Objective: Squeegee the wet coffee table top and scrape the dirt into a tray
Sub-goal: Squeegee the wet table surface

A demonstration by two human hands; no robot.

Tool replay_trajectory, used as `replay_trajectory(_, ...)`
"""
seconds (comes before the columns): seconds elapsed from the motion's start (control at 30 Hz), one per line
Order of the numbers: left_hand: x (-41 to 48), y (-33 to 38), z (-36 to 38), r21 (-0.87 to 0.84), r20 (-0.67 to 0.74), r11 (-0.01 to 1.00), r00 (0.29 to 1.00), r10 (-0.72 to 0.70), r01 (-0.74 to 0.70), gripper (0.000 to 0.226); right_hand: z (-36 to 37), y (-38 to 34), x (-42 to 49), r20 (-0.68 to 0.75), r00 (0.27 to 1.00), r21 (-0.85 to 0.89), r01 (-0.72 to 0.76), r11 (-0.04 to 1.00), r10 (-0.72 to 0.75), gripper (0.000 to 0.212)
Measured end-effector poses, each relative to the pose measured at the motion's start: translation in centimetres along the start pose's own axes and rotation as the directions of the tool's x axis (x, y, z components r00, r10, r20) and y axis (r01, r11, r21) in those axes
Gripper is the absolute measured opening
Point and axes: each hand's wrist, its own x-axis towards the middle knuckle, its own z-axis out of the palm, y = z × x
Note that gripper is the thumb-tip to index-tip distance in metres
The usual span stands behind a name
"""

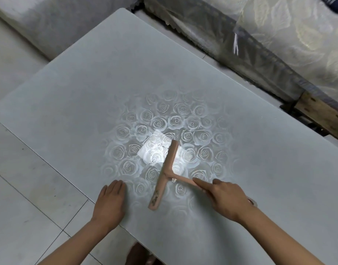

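Two hands are working on a pale grey-green coffee table top, which is filling most of the view and running slantwise from the near right to the far left. A rose pattern is showing through the middle of the surface, and a bright patch of light is glaring off it just left of the tool. A floor of large pale tiles with thin dark joints is lying below the near left edge. A sofa under shiny flower-patterned fabric is standing along the far right side, a wooden block is sticking out at its foot, and a second draped seat is sitting beyond the far left edge.

The squeegee is lying on the table over the rose pattern, near the front edge. It is pinkish tan and T-shaped. Its long blade bar is pointing away from the person, and brownish dirt is clinging to its near end. Its handle is branching off to the right.

The right hand is gripping that handle, its forefinger stretching straight along the top and the other fingers curling round it. The left hand is resting palm down on the table just left of the blade bar, fingers straight and close together.
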Motion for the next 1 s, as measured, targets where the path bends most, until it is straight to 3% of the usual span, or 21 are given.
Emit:
replay_trajectory(0.07,0.0,-0.1,-0.4,-0.029,-0.026,0.999,0.999,-0.04,0.039,0.071,-0.8,0.4,-1.7,-0.029,1.0,0.002,-0.01,1.0,0.01,0.046)
replay_trajectory(0.2,-0.6,0.8,-1.6,0.027,-0.052,0.998,0.997,0.054,-0.052,0.079,-1.4,1.5,-6.6,-0.036,0.995,0.055,-0.09,0.994,0.092,0.043)
replay_trajectory(0.43,-0.1,4.5,-1.5,0.097,0.061,0.993,0.996,0.063,-0.069,0.07,0.8,2.6,-11.3,0.003,0.966,0.121,-0.256,0.959,0.257,0.042)
replay_trajectory(0.7,-0.4,14.5,-0.5,0.183,0.067,0.976,0.992,0.105,-0.116,0.069,4.2,9.2,-18.4,-0.051,0.949,0.172,-0.3,0.938,0.312,0.044)
replay_trajectory(1.0,-5.0,27.3,5.7,0.144,0.031,0.989,0.999,0.013,-0.018,0.059,10.7,20.6,-29.2,-0.007,0.959,0.23,-0.275,0.934,0.284,0.048)
